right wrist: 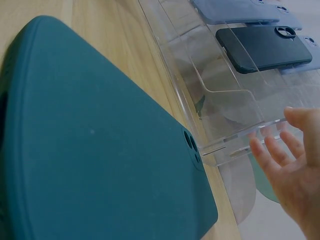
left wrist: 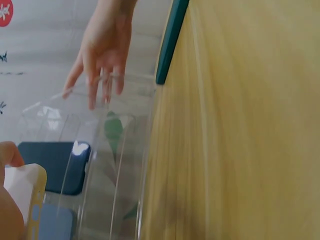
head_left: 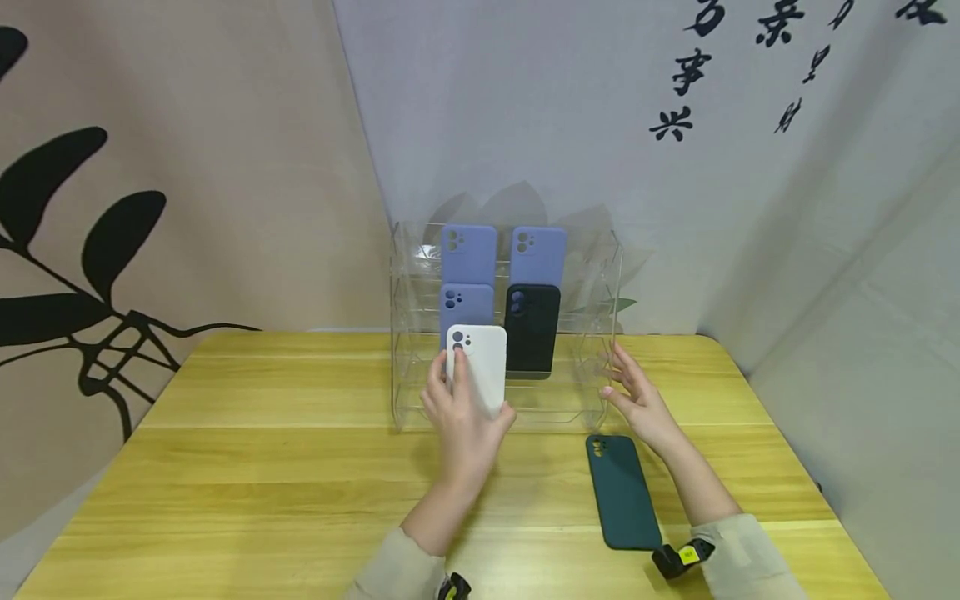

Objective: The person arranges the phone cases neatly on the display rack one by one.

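My left hand [head_left: 467, 417] pinches a white phone case [head_left: 480, 367] upright, with its camera cutouts at the upper left, in front of a clear acrylic tiered rack [head_left: 570, 408]. The left wrist view shows part of this white case [left wrist: 20, 185] and its yellowish edge. At the rack's right side is my right hand [head_left: 641, 400], its fingers loosely extended by the side panel; whether they press on it I cannot tell. On the rack stand a black phone case [head_left: 532, 333] and three lavender ones, including an upper left case [head_left: 468, 254] and an upper right case [head_left: 538, 254].
A dark green phone case [head_left: 624, 492] lies flat on the wooden table [head_left: 262, 467], below my right hand and near that wrist. Behind the rack hangs a pale cloth [head_left: 525, 108] with black characters and leaf prints.
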The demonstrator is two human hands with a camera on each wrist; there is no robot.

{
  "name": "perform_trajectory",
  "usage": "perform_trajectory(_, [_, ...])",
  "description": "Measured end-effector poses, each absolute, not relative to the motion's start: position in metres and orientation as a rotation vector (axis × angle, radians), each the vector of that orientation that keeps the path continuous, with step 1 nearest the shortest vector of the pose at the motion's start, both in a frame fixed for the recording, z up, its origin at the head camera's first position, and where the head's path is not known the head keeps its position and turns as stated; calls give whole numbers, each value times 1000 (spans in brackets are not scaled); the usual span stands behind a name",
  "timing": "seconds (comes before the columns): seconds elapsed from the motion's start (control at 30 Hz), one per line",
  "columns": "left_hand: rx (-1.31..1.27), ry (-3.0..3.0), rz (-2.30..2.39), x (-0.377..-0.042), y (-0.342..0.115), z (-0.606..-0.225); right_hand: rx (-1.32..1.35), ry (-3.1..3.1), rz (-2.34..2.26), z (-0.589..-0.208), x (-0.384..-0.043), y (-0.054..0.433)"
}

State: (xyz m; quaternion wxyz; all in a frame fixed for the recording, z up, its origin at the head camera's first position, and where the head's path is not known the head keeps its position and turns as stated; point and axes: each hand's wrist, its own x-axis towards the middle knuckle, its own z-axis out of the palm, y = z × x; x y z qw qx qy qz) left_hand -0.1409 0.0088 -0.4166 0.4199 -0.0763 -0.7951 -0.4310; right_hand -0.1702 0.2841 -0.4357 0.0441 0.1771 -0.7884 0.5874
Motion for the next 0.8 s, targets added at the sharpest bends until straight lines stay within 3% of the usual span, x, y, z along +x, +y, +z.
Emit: perform_trajectory(0.8, [-180, -1944, -1057, -185, -3, -426, 555, -2409, 1798, -437, -171, 285])
